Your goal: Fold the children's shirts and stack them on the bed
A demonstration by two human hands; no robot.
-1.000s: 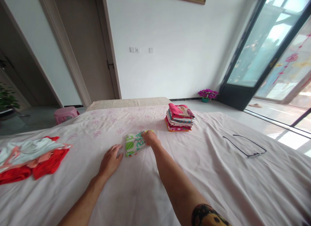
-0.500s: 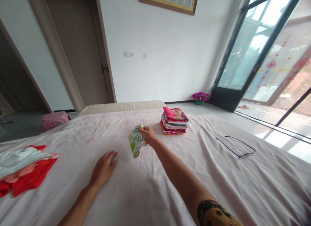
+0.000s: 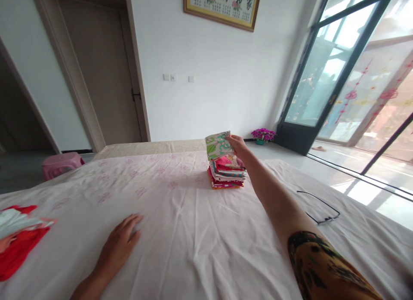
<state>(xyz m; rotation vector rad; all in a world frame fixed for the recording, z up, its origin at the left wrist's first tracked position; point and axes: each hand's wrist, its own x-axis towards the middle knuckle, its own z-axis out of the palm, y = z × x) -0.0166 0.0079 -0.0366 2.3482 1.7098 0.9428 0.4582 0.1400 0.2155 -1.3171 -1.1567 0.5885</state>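
Observation:
My right hand (image 3: 236,144) grips the right edge of a folded cloth (image 3: 218,146) with a green leaf and teal print on white. The cloth is held tilted just over a stack of folded cloths (image 3: 227,176), whose top one is pink and red; whether the two touch I cannot tell. My left hand (image 3: 121,239) lies on the pale sheet (image 3: 167,248) with fingers stretched out, holding nothing.
Loose red and pale garments (image 3: 22,237) lie at the left edge. Eyeglasses (image 3: 322,209) rest unfolded on the sheet at right. Beyond the bed stand a pink plastic stool (image 3: 63,164) and a pot of purple flowers (image 3: 263,135). A glass door (image 3: 322,76) is at right.
My right hand has carried the leaf-print cloth from mid-sheet rightward and up to above the stack. My left hand stays on the sheet. The view has shifted slightly.

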